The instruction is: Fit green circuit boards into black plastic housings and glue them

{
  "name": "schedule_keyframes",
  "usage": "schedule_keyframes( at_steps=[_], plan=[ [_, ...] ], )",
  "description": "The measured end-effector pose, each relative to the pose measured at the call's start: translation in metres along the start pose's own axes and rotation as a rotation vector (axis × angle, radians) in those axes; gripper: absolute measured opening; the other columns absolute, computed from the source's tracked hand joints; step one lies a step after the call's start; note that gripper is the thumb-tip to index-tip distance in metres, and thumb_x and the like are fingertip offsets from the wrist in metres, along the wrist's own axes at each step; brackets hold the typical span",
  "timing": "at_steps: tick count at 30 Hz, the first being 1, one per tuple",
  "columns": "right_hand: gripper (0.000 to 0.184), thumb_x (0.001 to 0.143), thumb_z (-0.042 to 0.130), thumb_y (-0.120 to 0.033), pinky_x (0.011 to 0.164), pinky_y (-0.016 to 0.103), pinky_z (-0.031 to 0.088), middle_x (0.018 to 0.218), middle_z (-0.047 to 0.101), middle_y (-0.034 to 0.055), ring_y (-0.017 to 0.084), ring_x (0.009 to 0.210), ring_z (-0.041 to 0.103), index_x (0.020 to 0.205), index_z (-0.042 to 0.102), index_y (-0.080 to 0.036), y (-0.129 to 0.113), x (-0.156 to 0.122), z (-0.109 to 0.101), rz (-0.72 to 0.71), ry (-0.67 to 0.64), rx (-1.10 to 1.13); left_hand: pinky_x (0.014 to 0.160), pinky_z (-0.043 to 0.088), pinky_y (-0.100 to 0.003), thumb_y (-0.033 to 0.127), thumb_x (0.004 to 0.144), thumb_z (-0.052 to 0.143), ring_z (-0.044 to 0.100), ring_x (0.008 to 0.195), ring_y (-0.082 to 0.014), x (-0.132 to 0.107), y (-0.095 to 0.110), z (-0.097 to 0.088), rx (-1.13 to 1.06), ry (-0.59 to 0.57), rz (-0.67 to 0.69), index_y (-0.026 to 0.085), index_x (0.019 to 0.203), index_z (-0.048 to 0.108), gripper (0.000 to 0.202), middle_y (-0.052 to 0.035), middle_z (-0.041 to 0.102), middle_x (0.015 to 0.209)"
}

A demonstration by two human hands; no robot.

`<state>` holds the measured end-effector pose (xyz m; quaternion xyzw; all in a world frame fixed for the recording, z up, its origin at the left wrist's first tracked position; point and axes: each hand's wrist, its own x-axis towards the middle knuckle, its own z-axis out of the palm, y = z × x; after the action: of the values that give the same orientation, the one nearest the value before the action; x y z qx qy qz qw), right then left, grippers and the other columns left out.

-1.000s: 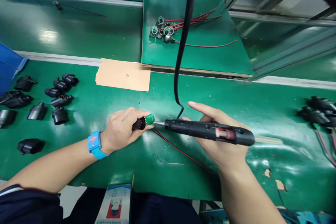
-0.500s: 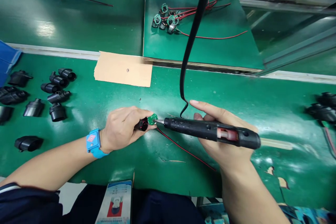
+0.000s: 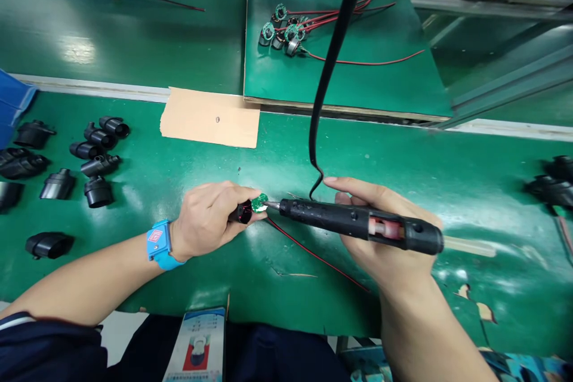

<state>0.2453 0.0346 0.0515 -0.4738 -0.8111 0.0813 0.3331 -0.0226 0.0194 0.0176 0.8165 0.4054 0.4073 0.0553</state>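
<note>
My left hand (image 3: 208, 216) is closed around a small black part with a round green circuit board (image 3: 259, 203) at its end, pressed to the green mat. A red and black wire (image 3: 313, 255) trails from it towards me. My right hand (image 3: 380, 239) grips a black glue gun (image 3: 358, 224) lying nearly level, its metal tip touching the green board. The index finger stretches along the gun's far side. A black cable (image 3: 333, 65) rises from the gun out of the top of the view. A blue wrist strap (image 3: 160, 245) circles my left wrist.
Several black plastic housings (image 3: 96, 158) lie at the left, more of these black housings (image 3: 553, 182) at the right edge. A raised green board (image 3: 380, 89) holds wired green circuit parts (image 3: 282, 33). A cardboard patch (image 3: 210, 116) lies behind my hands. A blue bin (image 3: 13, 101) sits far left.
The view shifted slightly down and left over the second. The glue gun's tip closed in onto the green board and stays there; both hands have barely moved since.
</note>
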Motion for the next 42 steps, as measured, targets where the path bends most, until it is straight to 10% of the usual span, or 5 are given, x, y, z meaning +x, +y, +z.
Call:
schedule_keyframes(
  at_steps=[8,21,26,32,42],
  plan=[
    [0.034,0.095,0.061,-0.03,0.057,0.032,0.034,0.064,0.06,0.0013,0.017,0.06,0.051,0.126,0.065,-0.021,0.003,0.005,0.006,-0.217,0.027,-0.44,0.059,0.052,-0.025,0.037,0.092,0.07,0.068,0.067,-0.0127,0.002,0.003,0.0,-0.037,0.029,0.011,0.017,0.11,0.059,0.029,-0.0022,0.073,0.083],
    [0.049,0.098,0.042,-0.021,0.097,0.053,0.043,0.123,0.058,0.0218,0.034,0.111,0.05,0.145,0.047,-0.008,-0.001,0.091,0.106,-0.139,-0.404,-0.173,0.063,0.053,-0.025,0.035,0.093,0.068,0.069,0.069,-0.014,-0.003,0.005,0.001,-0.117,0.033,-0.021,0.018,0.109,0.059,0.025,-0.0021,0.073,0.083],
    [0.04,0.105,0.038,-0.036,0.107,0.042,0.043,0.133,0.059,0.0113,0.022,0.122,0.053,0.139,0.051,-0.019,-0.015,0.062,0.065,0.005,-0.434,0.363,0.065,0.054,-0.023,0.034,0.095,0.065,0.069,0.072,-0.0138,-0.006,0.007,-0.002,-0.122,0.024,-0.078,0.02,0.11,0.059,0.022,-0.0018,0.072,0.085],
    [0.037,0.096,0.058,-0.046,0.076,0.028,0.054,0.086,0.065,0.0002,0.012,0.079,0.066,0.121,0.057,-0.018,-0.037,0.012,0.048,0.433,-0.543,1.301,0.067,0.054,-0.023,0.031,0.092,0.069,0.068,0.073,-0.014,-0.012,-0.001,0.007,-0.089,0.024,-0.138,0.02,0.11,0.062,0.022,-0.0009,0.069,0.087],
    [0.009,0.089,0.071,-0.027,0.07,0.024,0.051,0.083,0.07,-0.0001,0.01,0.074,0.063,0.094,0.073,-0.02,-0.04,0.003,0.041,0.504,-0.203,1.161,0.083,0.057,-0.033,0.028,0.097,0.05,0.064,0.096,-0.0205,0.0,0.011,0.001,-0.145,-0.182,-0.093,0.015,0.142,0.044,0.048,-0.0116,0.064,0.109]
  ],
)
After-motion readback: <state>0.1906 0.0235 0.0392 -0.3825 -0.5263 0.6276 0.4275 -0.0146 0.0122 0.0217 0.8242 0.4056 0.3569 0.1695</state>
